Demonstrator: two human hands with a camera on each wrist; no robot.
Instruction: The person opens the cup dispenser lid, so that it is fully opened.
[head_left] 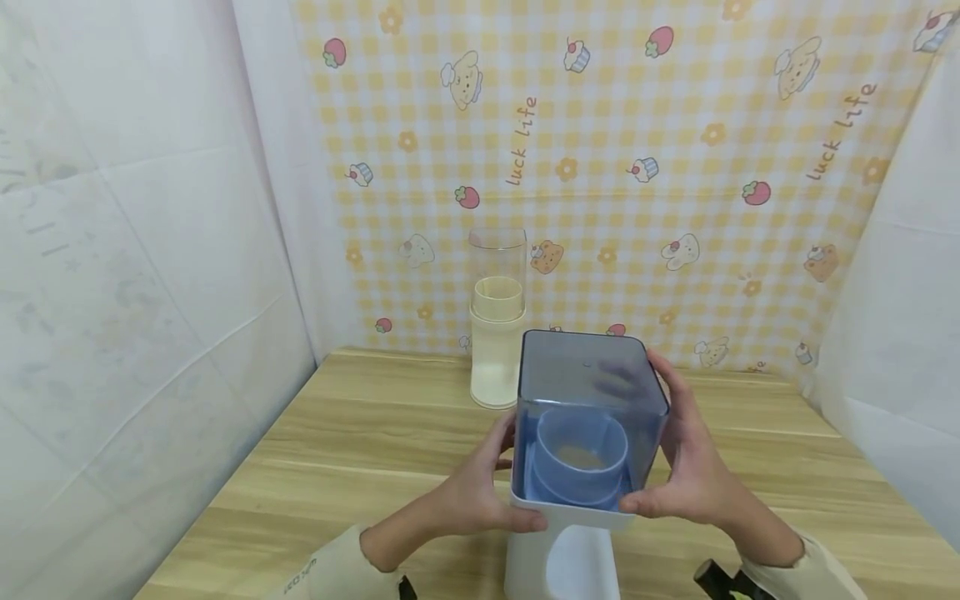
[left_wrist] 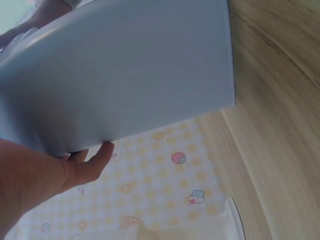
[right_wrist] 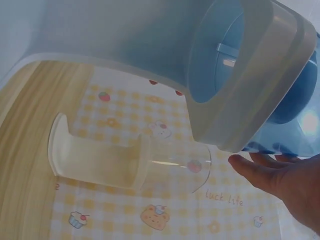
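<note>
Cream sleeves (head_left: 337, 568); dark lettering (head_left: 301, 575) on left; black wrist fittings (head_left: 716, 577).

Two hands in play, left hand (head_left: 480, 493) and right hand (head_left: 692, 471); two containers, one smoky-topped container (head_left: 577, 487), one cream container (head_left: 497, 342); two sleeves (head_left: 333, 568) (head_left: 806, 573), one wooden table (head_left: 337, 483), one checked cloth (head_left: 570, 108)!

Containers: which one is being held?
The white container with the dark see-through top, between the left hand and right hand. The cream container, clear-topped, stands untouched on the table behind.
</note>
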